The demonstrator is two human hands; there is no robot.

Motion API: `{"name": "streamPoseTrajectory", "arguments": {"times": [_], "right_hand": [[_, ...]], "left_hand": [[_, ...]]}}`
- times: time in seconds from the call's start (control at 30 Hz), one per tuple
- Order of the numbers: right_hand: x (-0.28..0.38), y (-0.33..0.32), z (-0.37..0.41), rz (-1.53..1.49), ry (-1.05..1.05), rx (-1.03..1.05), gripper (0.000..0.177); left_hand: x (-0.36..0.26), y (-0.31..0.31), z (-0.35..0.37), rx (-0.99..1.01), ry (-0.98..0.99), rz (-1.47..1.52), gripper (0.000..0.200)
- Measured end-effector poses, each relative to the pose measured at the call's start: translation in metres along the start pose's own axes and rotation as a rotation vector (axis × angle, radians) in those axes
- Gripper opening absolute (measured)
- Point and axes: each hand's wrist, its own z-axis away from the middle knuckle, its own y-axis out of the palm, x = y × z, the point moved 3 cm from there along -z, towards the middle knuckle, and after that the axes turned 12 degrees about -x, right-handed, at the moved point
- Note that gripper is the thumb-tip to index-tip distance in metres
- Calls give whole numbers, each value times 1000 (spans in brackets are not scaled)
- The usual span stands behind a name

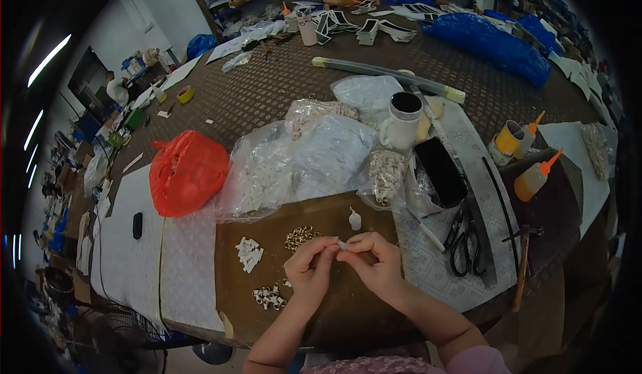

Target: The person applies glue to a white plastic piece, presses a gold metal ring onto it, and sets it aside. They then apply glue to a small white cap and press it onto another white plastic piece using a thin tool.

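The left forearm (pixel 281 334) and the right forearm (pixel 435 317) come up bare from the bottom edge and converge. The left grip (pixel 309 267) and the right grip (pixel 376 262) meet fingertip to fingertip, thumbs and forefingers pinched tight, the other fingers curled loosely. A pink sleeve (pixel 478 362) covers the right elbow.

Two near hands (pixel 309 267) (pixel 378 262), one mug (pixel 401 123), one scissors (pixel 465 243)

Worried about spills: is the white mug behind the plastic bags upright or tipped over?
Upright: the white mug stands on its base, dark mouth facing up.
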Motion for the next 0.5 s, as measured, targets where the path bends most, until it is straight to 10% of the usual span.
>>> {"name": "streamPoseTrajectory", "arguments": {"times": [0.2, 0.4, 0.5], "right_hand": [[-13, 1, 7, -132, 122, -50, 22], [-9, -1, 5, -154, 180, -15, 22], [-4, -1, 3, -138, 189, 9, 26]], "left_hand": [[-20, 4, -7, -33, 336, -128, 20], [-18, 7, 2, -72, 5, 75, 21], [-10, 2, 1, -20, 155, 22, 20]]}}
